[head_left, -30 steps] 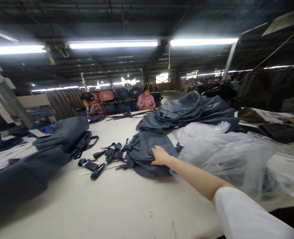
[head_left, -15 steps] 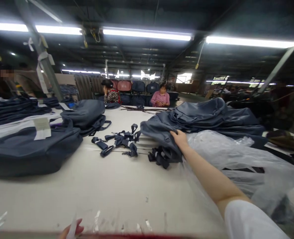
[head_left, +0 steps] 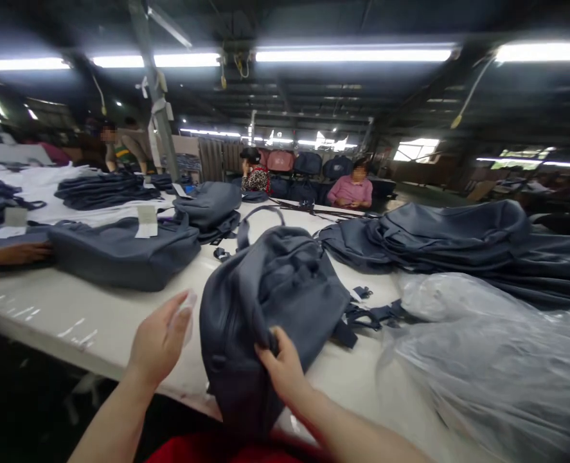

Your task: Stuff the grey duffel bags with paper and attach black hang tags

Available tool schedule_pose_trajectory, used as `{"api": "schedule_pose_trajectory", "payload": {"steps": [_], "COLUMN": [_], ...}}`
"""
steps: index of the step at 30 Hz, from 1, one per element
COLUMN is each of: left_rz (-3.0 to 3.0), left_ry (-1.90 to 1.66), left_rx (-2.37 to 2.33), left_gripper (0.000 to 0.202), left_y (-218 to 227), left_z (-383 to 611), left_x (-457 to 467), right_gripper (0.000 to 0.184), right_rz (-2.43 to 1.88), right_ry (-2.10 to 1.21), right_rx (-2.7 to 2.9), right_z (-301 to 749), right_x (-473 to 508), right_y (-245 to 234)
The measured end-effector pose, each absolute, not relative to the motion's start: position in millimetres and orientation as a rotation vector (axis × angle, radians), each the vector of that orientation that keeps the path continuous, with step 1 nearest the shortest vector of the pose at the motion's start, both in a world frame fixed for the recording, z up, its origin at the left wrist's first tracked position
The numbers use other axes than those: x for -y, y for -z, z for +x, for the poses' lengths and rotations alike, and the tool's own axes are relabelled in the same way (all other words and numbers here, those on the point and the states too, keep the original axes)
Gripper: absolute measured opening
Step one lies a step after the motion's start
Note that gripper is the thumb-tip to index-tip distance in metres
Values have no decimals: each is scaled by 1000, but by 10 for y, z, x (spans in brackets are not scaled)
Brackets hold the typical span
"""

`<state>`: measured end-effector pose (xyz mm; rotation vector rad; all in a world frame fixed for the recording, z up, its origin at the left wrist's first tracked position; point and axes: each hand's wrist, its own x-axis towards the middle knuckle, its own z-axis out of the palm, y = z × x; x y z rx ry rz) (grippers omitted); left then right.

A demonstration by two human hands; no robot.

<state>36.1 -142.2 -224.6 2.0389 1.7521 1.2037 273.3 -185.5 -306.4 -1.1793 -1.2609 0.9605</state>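
A dark blue-grey backpack (head_left: 304,308) stands tilted at the table's front edge, directly before me, its carry loop (head_left: 243,228) sticking up at the back. My right hand (head_left: 287,370) is closed on the backpack's near edge, thumb and fingers pinching the fabric. Just left of the bag, my left hand (head_left: 157,341) is raised, its fingers closed around a small whitish translucent piece (head_left: 188,312); whether that is plastic or paper I cannot tell. Dark straps with buckles (head_left: 371,315) lie to the right, partly hidden by the bag.
Another person's hand (head_left: 29,253) reaches in from the left, touching the neighbouring bag (head_left: 125,251), which has a tag (head_left: 146,222). Stacked blue-grey bags (head_left: 448,231) and clear plastic sheeting (head_left: 497,360) cover the right side. Two people (head_left: 352,188) sit beyond the white table (head_left: 183,276).
My right hand has pulled a backpack from the right-hand pile to the table's front edge. My left hand has risen beside it with the whitish piece. The view has swung left.
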Motion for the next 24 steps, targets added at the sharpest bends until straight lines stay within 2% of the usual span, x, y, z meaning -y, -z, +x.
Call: {"api": "schedule_pose_trajectory", "payload": {"steps": [3, 5, 8, 13, 15, 18, 22, 24], "left_rz": [1937, 1785, 1457, 1265, 1289, 1509, 2054, 2233], "left_ry": [-910, -848, -914, -1017, -1093, -1181, -1175, -1124], "left_rx": [-2025, -2190, -2139, -1727, -1587, -1425, -1348, -1352], "left_gripper": [72, 76, 80, 66, 64, 53, 40, 37], "left_y": [2285, 2435, 2693, 2893, 2772, 2351, 1764, 1638], "left_z": [483, 464, 350, 425, 579, 788, 835, 780], "left_x": [1293, 1214, 1128, 1162, 1231, 1370, 1531, 1554], "right_gripper": [27, 32, 31, 28, 27, 28, 41, 36], "right_rz": [-1149, -1105, -1071, -1100, -1115, -1063, -851, -768], "right_ry": [-1218, -1295, -1324, -1244, -1148, -924, -672, -510], "right_rx": [1073, 1030, 1092, 1287, 1412, 1589, 1888, 1984], "right_z": [2528, 2527, 2612, 2708, 2732, 2807, 3055, 3239], "right_x": [2025, 2053, 2042, 2054, 2077, 2119, 2230, 2308], "right_y": [3694, 3850, 3798, 3631, 3569, 3348, 2792, 2494]}}
